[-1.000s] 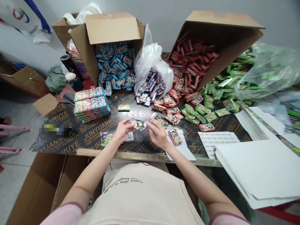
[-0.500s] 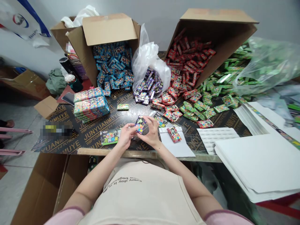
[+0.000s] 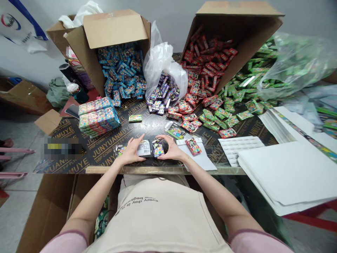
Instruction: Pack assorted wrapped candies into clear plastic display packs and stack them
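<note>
Near the table's front edge, my left hand (image 3: 132,151) spans a dark flat printed piece with a white barcode panel (image 3: 144,148), thumb at its near edge and fingers at its far edge. Part of a colourful printed card (image 3: 120,150) shows left of that hand. My right hand (image 3: 171,149) grips a small purple candy box (image 3: 158,147) between thumb and fingers, upright against the right end of the dark piece. Just right of it, a red candy box (image 3: 193,146) lies on white paper (image 3: 201,160). A green printed card (image 3: 176,130) lies behind my right hand.
Cartons of blue boxes (image 3: 123,72) and red boxes (image 3: 207,63) stand at the back, with a bag of purple boxes (image 3: 163,93) between them. Green boxes (image 3: 237,91) spill rightward. Stacked wrapped packs (image 3: 99,117) stand left; white card sheets (image 3: 289,172) lie right.
My hands have moved apart. The purple box has come down to the table in my right hand, while my left hand has let go of it and taken the dark printed piece.
</note>
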{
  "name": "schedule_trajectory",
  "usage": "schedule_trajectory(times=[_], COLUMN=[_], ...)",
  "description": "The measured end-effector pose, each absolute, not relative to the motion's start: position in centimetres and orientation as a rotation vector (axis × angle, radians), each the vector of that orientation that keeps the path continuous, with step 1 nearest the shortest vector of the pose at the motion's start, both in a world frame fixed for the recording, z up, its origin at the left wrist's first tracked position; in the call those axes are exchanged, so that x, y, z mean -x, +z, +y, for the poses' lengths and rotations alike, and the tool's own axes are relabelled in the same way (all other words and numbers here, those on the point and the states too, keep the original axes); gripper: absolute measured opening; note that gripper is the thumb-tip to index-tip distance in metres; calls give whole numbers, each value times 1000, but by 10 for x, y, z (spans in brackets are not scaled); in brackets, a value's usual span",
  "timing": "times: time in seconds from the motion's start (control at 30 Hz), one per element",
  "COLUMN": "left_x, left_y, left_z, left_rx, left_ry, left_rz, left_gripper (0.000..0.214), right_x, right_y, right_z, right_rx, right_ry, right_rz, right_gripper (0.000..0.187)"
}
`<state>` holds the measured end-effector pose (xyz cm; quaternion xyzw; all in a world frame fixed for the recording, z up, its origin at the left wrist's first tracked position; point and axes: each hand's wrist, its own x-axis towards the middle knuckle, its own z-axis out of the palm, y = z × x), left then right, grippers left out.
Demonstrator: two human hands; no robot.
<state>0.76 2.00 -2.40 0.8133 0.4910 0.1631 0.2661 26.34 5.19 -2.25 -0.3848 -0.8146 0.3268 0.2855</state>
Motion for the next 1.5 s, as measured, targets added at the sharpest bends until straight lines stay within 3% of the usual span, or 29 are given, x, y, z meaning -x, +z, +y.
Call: schedule_trajectory(times=[0.33,0.47,0.63,0.7,0.93,1.0,1.1,1.33,1.4,1.5], left_x=[-9,-10,-19,-23,-26,-25,-28,-71,-79,-79], left_y=[-11,-12,-15,-16,-21,-25,-27,1,9,16], left_z=[24,21,22,24,27,26,26,37,40,41], left_rx=[-2282,-2139,-2042,-2112,-2392,-2389,-2301,-1248,-975,-809], left_ry=[565,650,750,692,290,236,343,968,1025,1114], left_rz=[1257,1294,1441,1455,1512,1547,1606,1182,1067,1089], left_gripper=[117,117,118,116,101,97,90,51,44,34], right_x=[-249,-251,-246,-250,-333,-356,-360,-272,-255,-248], right_y=[-11,-12,-13,-14,-15,-16,-12,17,17,11], right_z=[40,30,21,28,109,122,121,58,44,38], right_rx=[1054,1077,994,1026,2003,2080,1854,850,752,819], right_ry=[511,564,520,485,38,123,458,1995,2187,2174], right_rz=[-2316,-2227,-2526,-2566,-1991,-1967,-1775,-949,-786,-614], right_gripper=[66,74,89,87,68,62,55,37,32,22])
